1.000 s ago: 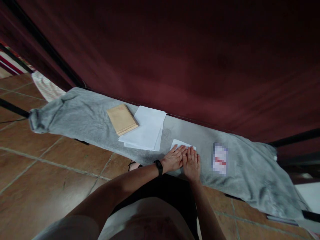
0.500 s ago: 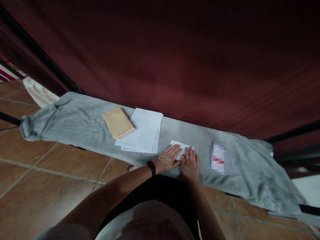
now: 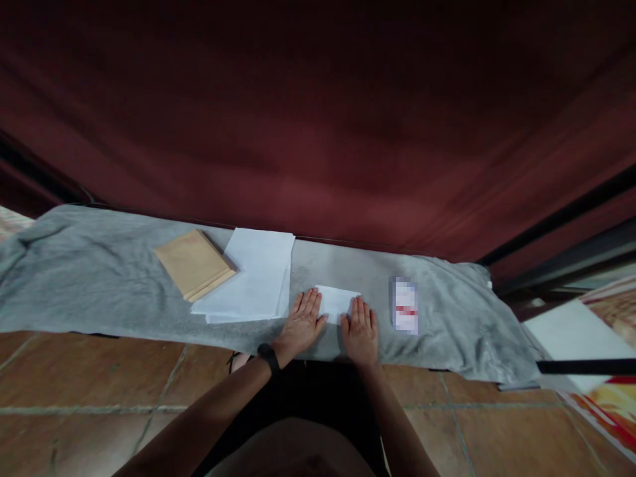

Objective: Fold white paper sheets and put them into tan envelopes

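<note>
- The left hand (image 3: 303, 323) is lying palm down, fingers straight, at the left edge of a small white paper (image 3: 338, 299), grasping nothing.
- The right hand (image 3: 361, 331) is resting likewise, flat and unclenched, by its right edge.
- Between them, the smooth four-sided paper is lying on plush grey cloth (image 3: 109, 252); they seem to be flattening it, calling next for light, even pressure.
- Rightward, a pixelated item (image 3: 406, 306) is lying apart.
- Farther left, thin white sheets (image 3: 253, 271) are sitting partly under a matte tan stack (image 3: 193, 262).
- Beyond, a dark red drape (image 3: 318, 152) is hanging.
</note>
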Demonstrator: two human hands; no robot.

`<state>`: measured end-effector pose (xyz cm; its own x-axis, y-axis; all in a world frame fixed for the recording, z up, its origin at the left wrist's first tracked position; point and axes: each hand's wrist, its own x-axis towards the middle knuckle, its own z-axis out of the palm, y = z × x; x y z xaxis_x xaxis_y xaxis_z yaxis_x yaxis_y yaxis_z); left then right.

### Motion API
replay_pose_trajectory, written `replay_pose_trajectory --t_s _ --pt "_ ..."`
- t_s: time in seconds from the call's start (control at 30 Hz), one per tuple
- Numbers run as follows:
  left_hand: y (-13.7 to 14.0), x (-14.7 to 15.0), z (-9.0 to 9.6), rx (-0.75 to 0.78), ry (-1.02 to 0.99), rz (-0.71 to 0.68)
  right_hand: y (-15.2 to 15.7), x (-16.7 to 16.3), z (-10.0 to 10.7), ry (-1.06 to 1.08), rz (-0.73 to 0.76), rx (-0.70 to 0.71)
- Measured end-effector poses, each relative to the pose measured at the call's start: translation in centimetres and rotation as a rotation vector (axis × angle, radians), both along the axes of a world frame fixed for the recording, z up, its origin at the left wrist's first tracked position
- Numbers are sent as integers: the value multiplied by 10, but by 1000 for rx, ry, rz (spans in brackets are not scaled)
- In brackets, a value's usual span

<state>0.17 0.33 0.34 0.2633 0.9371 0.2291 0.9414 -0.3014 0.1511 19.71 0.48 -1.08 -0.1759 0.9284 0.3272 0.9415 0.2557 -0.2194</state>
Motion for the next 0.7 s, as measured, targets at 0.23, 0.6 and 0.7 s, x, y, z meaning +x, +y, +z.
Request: replay_pose_trajectory --t_s 0.23,0.6,0.7 --pt "12 41 0 31 -59 -93 0 0 0 -22 16 48" --pt "13 16 -9 41 -18 -80 4 0 -3 23 -5 50" --pt "13 18 -8 37 -14 -76 16 3 2 78 -3 23"
